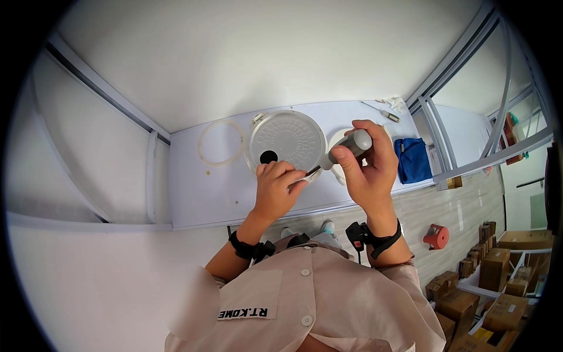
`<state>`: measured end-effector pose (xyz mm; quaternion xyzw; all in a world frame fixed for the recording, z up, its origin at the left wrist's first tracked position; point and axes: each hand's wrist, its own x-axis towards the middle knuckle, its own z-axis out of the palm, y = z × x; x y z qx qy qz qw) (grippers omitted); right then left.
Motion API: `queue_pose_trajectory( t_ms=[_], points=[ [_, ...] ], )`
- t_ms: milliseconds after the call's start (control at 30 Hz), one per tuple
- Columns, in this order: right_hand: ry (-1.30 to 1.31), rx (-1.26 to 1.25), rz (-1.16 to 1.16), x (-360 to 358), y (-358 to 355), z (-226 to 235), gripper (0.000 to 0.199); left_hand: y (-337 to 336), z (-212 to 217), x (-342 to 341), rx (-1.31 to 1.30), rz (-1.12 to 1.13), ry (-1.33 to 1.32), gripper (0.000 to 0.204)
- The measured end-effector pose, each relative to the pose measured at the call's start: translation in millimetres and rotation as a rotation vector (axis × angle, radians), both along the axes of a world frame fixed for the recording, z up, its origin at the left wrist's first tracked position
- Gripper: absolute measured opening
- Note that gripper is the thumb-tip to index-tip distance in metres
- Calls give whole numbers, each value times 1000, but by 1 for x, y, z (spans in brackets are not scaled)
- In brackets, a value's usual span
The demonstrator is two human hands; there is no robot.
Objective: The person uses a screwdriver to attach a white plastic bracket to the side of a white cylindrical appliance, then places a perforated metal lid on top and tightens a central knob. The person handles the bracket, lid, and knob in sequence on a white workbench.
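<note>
My right hand (378, 173) is wrapped round a screwdriver (354, 144) by its grey handle. The shaft slants down to the left, and its tip disappears by the fingers of my left hand (273, 192). That hand is closed in a pinch at the near rim of a round, light-grey metal lid (293, 132); what lies between the fingertips is hidden. The lid has a pattern of small raised marks. A black disc (268, 156) shows on it, just above my left fingers. Partly behind my right hand is a white round piece (335, 139).
A thin off-white ring (200, 149) and a tiny yellowish part (208, 173) lie on the white table (193, 199), left of the lid. On the right are a second screwdriver (389, 116), crumpled white material (397, 104) and a blue pouch (413, 161). A red stool (436, 237) and cardboard boxes (495, 267) stand beyond.
</note>
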<state>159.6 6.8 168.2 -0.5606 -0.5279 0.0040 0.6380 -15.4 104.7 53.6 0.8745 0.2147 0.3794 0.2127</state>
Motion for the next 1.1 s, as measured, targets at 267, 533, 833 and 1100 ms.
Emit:
queue_pose_trajectory(
  t_ms=[267,533,833,1100],
  points=[
    [-298,55,-99,-3,8,15,53,-1,1,1,13,9,-32,17],
    [-472,-17,-13,-2,9,32,65,0,-4,5,54,61,-71,16],
    [-301,-24,345,-1,8,20,64,1,-7,2,38,42,-100,15],
    [-176,17,283,-11,6,35,56,2,-3,4,37,29,-121,12]
  ],
)
